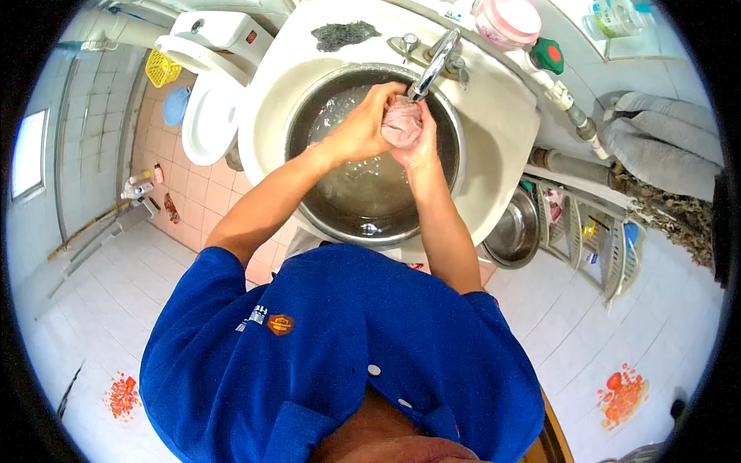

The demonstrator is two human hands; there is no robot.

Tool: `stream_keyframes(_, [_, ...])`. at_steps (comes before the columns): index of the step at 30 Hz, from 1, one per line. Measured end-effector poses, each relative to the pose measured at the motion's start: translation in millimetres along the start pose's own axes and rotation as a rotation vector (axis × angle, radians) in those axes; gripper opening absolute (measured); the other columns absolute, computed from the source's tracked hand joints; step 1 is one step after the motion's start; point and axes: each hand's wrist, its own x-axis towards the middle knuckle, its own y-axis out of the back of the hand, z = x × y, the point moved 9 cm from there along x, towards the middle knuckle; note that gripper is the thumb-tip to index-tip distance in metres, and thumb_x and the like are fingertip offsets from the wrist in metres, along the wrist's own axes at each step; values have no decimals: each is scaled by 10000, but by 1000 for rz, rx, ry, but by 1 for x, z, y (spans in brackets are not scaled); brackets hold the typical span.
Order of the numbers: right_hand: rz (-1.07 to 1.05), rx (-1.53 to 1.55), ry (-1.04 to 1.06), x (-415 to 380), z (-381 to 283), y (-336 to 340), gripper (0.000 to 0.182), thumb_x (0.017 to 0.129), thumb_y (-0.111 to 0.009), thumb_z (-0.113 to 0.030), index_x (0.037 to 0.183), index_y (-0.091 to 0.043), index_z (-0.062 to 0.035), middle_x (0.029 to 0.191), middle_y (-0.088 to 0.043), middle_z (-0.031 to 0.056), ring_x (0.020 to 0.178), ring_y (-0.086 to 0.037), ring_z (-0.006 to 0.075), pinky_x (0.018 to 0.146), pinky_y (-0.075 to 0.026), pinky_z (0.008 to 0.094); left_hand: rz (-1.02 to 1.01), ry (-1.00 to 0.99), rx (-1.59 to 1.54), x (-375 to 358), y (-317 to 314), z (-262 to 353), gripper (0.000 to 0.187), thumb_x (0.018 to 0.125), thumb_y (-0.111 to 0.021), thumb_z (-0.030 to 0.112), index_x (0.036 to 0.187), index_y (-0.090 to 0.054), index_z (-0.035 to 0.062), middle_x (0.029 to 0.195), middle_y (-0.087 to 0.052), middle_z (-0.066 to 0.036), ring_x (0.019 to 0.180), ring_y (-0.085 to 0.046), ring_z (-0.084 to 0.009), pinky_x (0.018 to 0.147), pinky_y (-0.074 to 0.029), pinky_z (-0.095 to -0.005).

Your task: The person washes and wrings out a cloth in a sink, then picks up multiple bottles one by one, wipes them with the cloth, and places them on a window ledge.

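- Head view: pink cloth [402, 125] is bunched into a tight ball between both hands, right by the mouth of the faucet [440, 60], over the metal basin [370, 240] set in the sink [500, 143].
- Left hand [361, 130] grasps the cloth from its side, fingers curled over the top; right hand [421, 148] cups it from the other side.
- Progress, judged: looks midway. Cloth is out of the water [355, 189] and gathered up, and seems wet; not spread out, not put down, neither hand free of it.
- Can't tell whether the faucet is running, or how much water the cloth holds.
- Cloth look: pale pink, soft, crumpled, folds showing on the exposed face; rest hidden by fingers. No clear stain visible.
- Water: murky grayish-brown, shiny reflections, some bubbles or glare near the hands.
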Motion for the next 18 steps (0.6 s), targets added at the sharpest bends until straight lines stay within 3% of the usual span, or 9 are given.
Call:
stream_keyframes(4, [-18, -86, -44, -3, 0, -8, 608, 905, -468, -618, 1082, -604, -53, 1049, -654, 112, 946, -645, 262, 841, -536, 438, -325, -61, 347, 5, -4, 25, 634, 691, -794, 220, 1252, -522, 103, 1125, -506, -137, 1025, -562, -383, 852, -496, -441])
stream_keyframes(6, [30, -190, 126, 10, -7, 14, 554, 921, -474, -575, 1068, -604, -57, 1012, -658, 96, 904, -657, 242, 795, -550, 407, -294, -13, 304, 7, -6, 8, 559, 727, -766, 233, 1231, -553, 121, 1044, -525, -144, 944, -576, -400, 810, -492, -451])
stream_keyframes(8, [-51, -45, 1, 41, 5, 26, 475, 925, -512, -511, 1027, -607, -57, 960, -657, 82, 843, -661, 213, 723, -555, 377, -109, 77, 387, 12, -2, -23, 417, 776, -710, 271, 1112, -587, 58, 953, -550, -164, 869, -571, -398, 770, -482, -446])
stream_keyframes(10, [133, -235, 305, 24, -20, -5, 394, 924, -599, -379, 1117, -589, -36, 956, -657, 95, 889, -641, 246, 776, -525, 359, -15, 161, 382, 14, -7, -41, 331, 852, -635, 324, 1015, -601, 39, 867, -580, -150, 844, -599, -345, 743, -481, -413])
stream_keyframes(11, [176, -393, 436, 45, -30, 6, 254, 926, -616, -295, 945, -598, -42, 821, -614, 31, 751, -595, 175, 697, -492, 309, 169, 453, -66, 7, -4, -70, 280, 899, -577, 284, 1009, -597, 27, 891, -598, -133, 849, -607, -312, 746, -482, -406])
stream_keyframes(12, [177, -394, 430, 44, -30, 5, 254, 926, -616, -295, 945, -598, -42, 821, -614, 31, 751, -595, 175, 697, -492, 309, 348, 734, -527, -12, -17, -99, 246, 946, -519, 244, 1003, -593, 16, 916, -617, -117, 854, -615, -279, 750, -482, -399])
stream_keyframes(13, [225, -740, 576, 37, -46, -6, 252, 891, -654, -275, 888, -589, -31, 783, -609, 49, 712, -578, 181, 680, -483, 328, 433, 827, -947, -16, -37, -111, 271, 982, -444, 234, 995, -601, 14, 922, -624, -84, 847, -608, -196, 732, -494, -359])
stream_keyframes(15, [231, -1181, 767, 26, -61, -26, 342, 846, -710, -294, 783, -561, 7, 722, -597, 88, 660, -534, 182, 660, -459, 366, 425, 901, -1018, -19, -44, -121, 263, 978, -443, 228, 992, -600, 17, 909, -624, -80, 819, -607, -186, 705, -503, -339])
stream_keyframes(18, [286, -1121, 804, 11, -67, -21, 286, 866, -684, -288, 852, -575, -24, 786, -613, 66, 693, -556, 190, 681, -475, 354, 398, 964, -1060, -21, -37, -114, 253, 967, -456, 239, 987, -593, 27, 850, -612, -53, 745, -609, -174, 626, -520, -297])
